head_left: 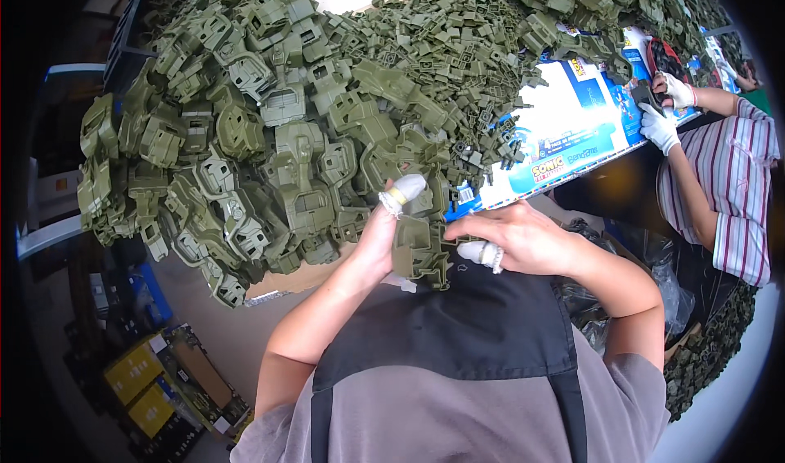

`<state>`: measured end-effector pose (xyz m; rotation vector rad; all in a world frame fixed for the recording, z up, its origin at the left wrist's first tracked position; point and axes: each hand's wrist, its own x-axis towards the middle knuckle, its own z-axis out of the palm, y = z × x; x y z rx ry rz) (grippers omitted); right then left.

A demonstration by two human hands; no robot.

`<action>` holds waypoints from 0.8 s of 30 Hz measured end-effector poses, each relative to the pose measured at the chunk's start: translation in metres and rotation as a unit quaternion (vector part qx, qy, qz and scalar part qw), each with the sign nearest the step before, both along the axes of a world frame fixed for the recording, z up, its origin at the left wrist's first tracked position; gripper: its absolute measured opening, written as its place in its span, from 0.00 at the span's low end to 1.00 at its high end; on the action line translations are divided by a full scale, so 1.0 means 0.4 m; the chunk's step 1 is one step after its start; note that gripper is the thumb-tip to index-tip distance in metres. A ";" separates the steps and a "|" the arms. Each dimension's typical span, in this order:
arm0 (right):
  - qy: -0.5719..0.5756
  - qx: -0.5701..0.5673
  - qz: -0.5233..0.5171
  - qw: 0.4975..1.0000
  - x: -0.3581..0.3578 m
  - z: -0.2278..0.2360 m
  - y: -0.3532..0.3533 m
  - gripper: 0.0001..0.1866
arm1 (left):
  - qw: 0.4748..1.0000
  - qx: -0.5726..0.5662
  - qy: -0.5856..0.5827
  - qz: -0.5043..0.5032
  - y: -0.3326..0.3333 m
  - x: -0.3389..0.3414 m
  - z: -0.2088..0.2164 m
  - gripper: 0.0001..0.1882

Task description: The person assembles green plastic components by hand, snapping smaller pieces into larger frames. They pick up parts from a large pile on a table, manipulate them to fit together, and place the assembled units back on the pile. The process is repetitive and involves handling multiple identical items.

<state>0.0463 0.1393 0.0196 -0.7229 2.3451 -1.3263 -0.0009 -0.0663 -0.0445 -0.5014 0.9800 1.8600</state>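
My left hand, its thumb wrapped in a white cover with a yellow band, grips an olive-green plastic toy vehicle shell in front of my apron. The shell's hollow side, with ribs and posts, shows. From the right, my right hand reaches the shell's right edge; its fingers are bent together and one is also covered in white. What lies between those fingertips, if anything, is too small and hidden to make out. Just beyond my left hand rises a big heap of similar green shells.
Small green plastic parts are piled at the far middle. A blue and white printed cardboard sheet lies on the right. Beyond it, a co-worker's gloved hands hold a dark object. Yellow and black boxes stand at lower left.
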 end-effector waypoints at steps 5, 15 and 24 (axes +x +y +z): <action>-0.018 0.057 0.031 0.998 0.003 0.005 -0.003 0.17 | 0.998 0.045 -0.042 0.014 0.017 0.002 0.044 0.21; 0.020 0.117 0.100 0.988 -0.010 0.006 -0.019 0.15 | 0.999 0.029 -0.033 -0.012 0.027 -0.002 0.025 0.22; -0.019 0.038 0.118 0.992 -0.016 -0.037 -0.019 0.16 | 0.998 -0.057 -0.017 0.028 0.035 0.019 0.025 0.20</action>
